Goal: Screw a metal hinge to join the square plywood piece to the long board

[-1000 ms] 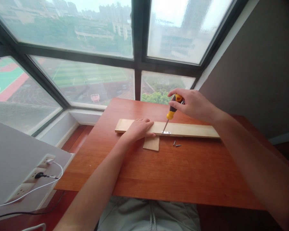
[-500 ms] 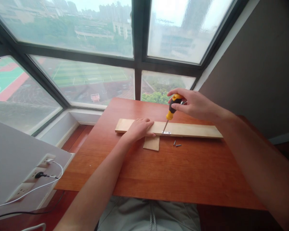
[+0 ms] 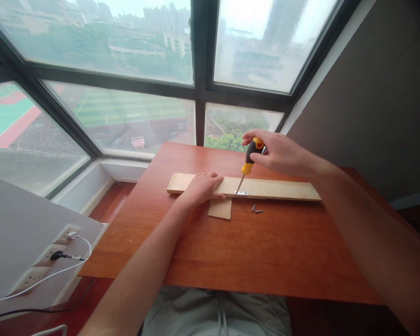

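Observation:
A long pale wooden board lies across the far half of the red-brown table. My left hand rests flat on the board's left part, fingers stretched out, pressing it down. My right hand is closed round the yellow and black handle of a screwdriver. The screwdriver tilts, with its tip on a small metal bracket at the board's near edge. A small wooden piece lies just under the board beside the bracket. Loose screws lie on the table right of it.
Large windows rise behind the table's far edge. A grey wall stands to the right. At the lower left a white ledge holds power sockets with plugged cables. My lap shows below the table's near edge.
My right hand has turned slightly on the screwdriver handle, with the fingers shifted round it. The board's right end has shifted slightly. The left hand has stayed in place.

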### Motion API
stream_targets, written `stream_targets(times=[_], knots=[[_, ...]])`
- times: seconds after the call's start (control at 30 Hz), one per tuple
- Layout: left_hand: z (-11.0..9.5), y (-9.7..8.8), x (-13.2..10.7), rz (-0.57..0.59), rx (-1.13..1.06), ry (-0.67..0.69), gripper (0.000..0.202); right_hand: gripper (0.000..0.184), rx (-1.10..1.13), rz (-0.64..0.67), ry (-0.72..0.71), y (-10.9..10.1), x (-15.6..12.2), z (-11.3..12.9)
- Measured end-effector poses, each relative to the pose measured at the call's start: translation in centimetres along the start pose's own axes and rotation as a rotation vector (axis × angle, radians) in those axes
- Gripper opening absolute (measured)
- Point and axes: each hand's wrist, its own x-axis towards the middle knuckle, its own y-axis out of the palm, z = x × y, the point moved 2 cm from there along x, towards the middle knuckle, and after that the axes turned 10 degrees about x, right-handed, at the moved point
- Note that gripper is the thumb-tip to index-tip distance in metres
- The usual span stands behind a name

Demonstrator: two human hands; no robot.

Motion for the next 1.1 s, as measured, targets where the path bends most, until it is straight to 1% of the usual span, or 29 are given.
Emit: stream_targets(times=[0.03, 0.1, 0.23, 0.33, 0.47, 0.87, 1.1], knots=[[0.0, 0.0, 0.0, 0.002, -0.001, -0.001, 0.056, 0.039, 0.042, 0.007, -0.007, 0.0, 0.0, -0.2], [0.0, 0.0, 0.0, 0.007, -0.001, -0.006, 0.056, 0.037, 0.058, -0.018, -0.003, 0.0, -0.1, -0.4], [0.0, 0.0, 0.1, 0.007, 0.000, -0.013, 0.057, 0.031, -0.073, -0.114, -0.005, 0.2, -0.4, -0.1], [0.0, 0.0, 0.0, 0.008, -0.004, -0.015, 0.057, 0.028, -0.132, -0.117, -0.022, 0.3, -0.5, 0.3], [-0.1, -0.1, 0.0, 0.008, -0.007, -0.016, 0.057, 0.027, -0.187, -0.125, 0.004, 0.4, -0.6, 0.5], [0.0, 0.2, 0.1, -0.003, -0.013, -0.018, 0.059, 0.031, -0.369, -0.173, 0.073, 0.9, -0.6, 0.8], [0.0, 0.3, 0.1, -0.008, -0.010, -0.016, 0.059, 0.038, -0.495, -0.207, 0.119, 1.1, -0.8, 1.3]])
